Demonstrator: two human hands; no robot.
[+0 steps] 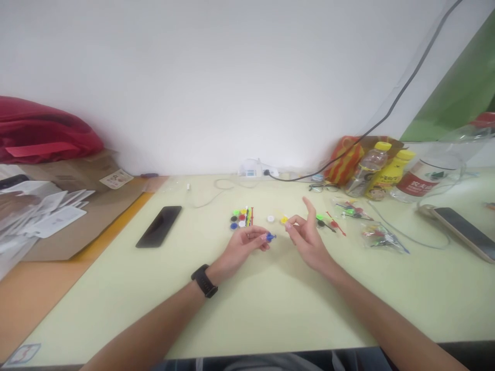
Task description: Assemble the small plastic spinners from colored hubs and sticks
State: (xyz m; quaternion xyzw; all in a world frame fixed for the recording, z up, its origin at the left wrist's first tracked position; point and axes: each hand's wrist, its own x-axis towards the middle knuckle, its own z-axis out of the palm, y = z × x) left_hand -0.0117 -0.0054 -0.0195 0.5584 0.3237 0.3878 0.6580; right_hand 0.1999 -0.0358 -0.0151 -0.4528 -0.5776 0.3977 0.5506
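My left hand (247, 243), with a black watch on its wrist, pinches a small blue plastic piece (270, 237) just above the pale green table (247, 309). My right hand (307, 234) is a little to the right of it, thumb and a finger pinched together near a small yellow piece (284, 220), the index finger raised. What that pinch holds I cannot make out. Beyond the left hand lies a cluster of small coloured round pieces and thin sticks (242, 217). A white round piece (271, 218) lies between the hands, farther back.
A black phone (159, 226) lies at the left. Red and green sticks (332, 222) and small bags of pieces (381, 238) lie at the right, with bottles (377, 175), another phone (462, 230) and cables behind. Papers and a cardboard box (58, 206) sit far left.
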